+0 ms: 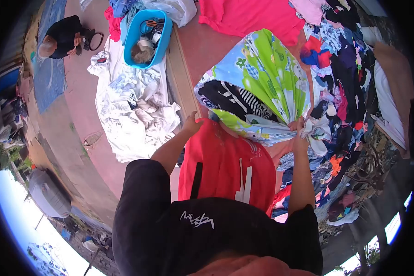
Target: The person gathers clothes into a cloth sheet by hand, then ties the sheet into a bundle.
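Observation:
My right hand (298, 126) is closed around the gathered neck of a patterned cloth bundle (273, 69), green and light blue with printed figures. A twisted pale end of cloth (316, 133) sticks out on the right of this grip. Through the gap in the bundle, black and white striped and printed fabric (237, 99) shows inside. My left hand (192, 123) holds nothing, its fingers apart, beside the knee of my red trousers (225, 161) and the near end of a wooden board (179, 73).
White clothes (138, 106) lie heaped at left, with a blue plastic basin (129, 55) of scissors and oddments behind them. Bright pink cloth (248, 18) lies ahead. Mixed fabric scraps (342, 92) cover the right side. Another person (64, 37) sits at far left.

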The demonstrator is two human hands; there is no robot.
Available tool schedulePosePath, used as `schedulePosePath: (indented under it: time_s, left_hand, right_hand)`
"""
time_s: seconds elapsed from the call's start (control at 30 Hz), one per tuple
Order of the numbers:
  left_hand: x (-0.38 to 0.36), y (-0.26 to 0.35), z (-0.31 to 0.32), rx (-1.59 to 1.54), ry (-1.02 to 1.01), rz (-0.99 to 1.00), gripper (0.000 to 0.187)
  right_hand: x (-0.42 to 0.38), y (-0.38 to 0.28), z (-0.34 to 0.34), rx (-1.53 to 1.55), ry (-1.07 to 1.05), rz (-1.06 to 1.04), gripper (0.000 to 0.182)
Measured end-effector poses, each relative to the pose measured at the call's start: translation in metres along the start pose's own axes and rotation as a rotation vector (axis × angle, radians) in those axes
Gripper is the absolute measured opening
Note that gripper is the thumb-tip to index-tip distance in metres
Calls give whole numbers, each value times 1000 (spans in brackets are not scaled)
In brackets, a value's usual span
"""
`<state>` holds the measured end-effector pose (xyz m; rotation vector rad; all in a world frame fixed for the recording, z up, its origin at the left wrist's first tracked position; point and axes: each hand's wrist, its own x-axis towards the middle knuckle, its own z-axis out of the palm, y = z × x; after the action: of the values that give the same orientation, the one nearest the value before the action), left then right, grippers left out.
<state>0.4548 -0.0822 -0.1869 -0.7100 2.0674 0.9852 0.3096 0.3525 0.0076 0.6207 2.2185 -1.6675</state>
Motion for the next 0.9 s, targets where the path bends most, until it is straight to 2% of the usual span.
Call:
schedulePosePath:
  time_s: [0.03,0.07,0.17,0.23,0.33,0.43,0.47,0.5,0.57,0.63,0.7,0.77,0.87,0.9]
  left_hand:
    - [19,9,10,-24,4,27,74]
    - [37,19,21,-47,11,55,73]
    - [76,55,66,106,28,376,69]
    - [89,96,95,303,-88,580,68]
    - [105,154,152,553,-23,903,81]
    - [123,193,212,769,-134,889,72]
    - [130,202,229,825,-149,885,72]
    - [135,209,240,851,-145,869,71]
    - [154,223,250,879,-122,842,70]
    - [180,248,251,862,-70,801,69]
    - [207,270,255,803,-41,765,67]
    - [219,283,265,711,-28,762,66]
    - [198,277,267,376,-69,857,64]
    - [183,274,257,270,-140,843,63]
  right_hand:
    - [7,2,5,56,0,51,42]
    - [15,3,11,46,-30,10,42]
    - [56,24,19,-86,-99,-74,44]
    - [81,20,32,-319,-106,-83,44]
    - [115,62,33,-176,-100,-156,43]
    - [91,74,28,287,-241,-393,44]
    - [58,55,23,386,-373,-360,46]
    - [18,37,13,309,-468,-317,45]
    - [-29,20,-34,502,-661,-264,39]
    - [-63,15,-78,521,-791,-385,22]
    - [-74,55,-108,440,-775,-359,22]
    - [-69,87,-104,526,-634,-338,23]
    - [5,113,-99,419,-387,-440,21]
    - [23,112,-84,463,-196,-537,15]
